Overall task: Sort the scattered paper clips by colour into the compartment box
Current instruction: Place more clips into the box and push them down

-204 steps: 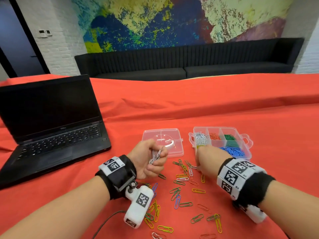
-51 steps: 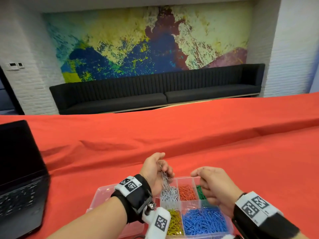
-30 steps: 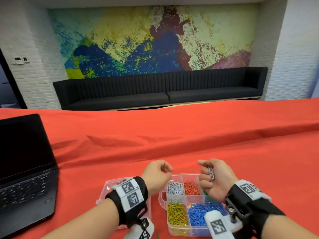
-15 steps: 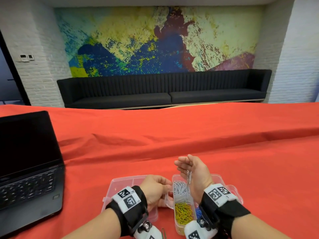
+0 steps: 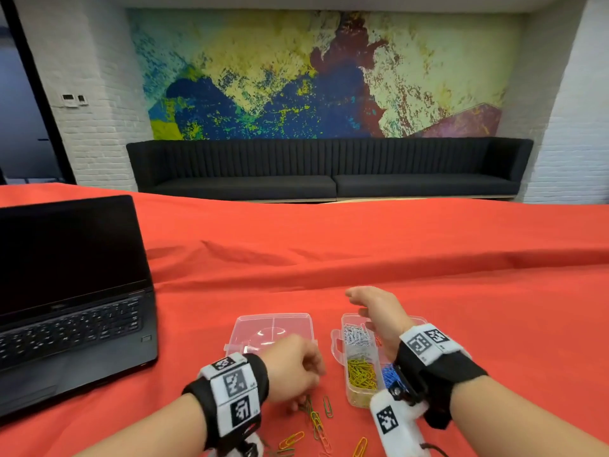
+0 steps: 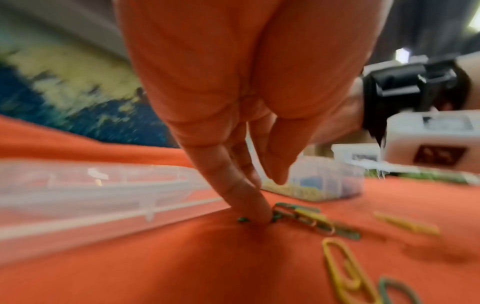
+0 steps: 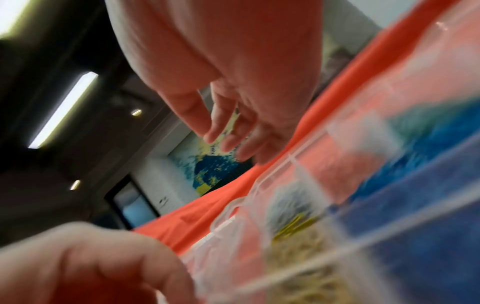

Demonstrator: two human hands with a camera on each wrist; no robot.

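Note:
The clear compartment box point(image 5: 336, 347) holds silver clips point(image 5: 354, 336), yellow clips point(image 5: 361, 374) and blue clips point(image 5: 390, 377); my right forearm hides its other cells. My right hand point(image 5: 367, 305) hovers over the box's far end, fingers spread point(image 7: 226, 142), holding nothing. Nearer me, scattered clips point(image 5: 316, 420) lie on the red cloth. My left hand point(image 5: 298, 402) reaches down onto them. In the left wrist view its fingers point(image 6: 255, 211) point straight down and one fingertip presses a green clip point(image 6: 279, 216) against the cloth.
The box's clear lid point(image 5: 273, 329) lies just left of the box, behind my left hand. An open black laptop point(image 5: 71, 291) stands at the left. More yellow and green clips point(image 6: 342, 273) lie close to me. Red cloth point(image 5: 461, 291) stretches away ahead and right.
The silver clip that my right hand held over the box is gone from it, and the hand has opened. My left hand has dropped from beside the lid onto the scattered clips.

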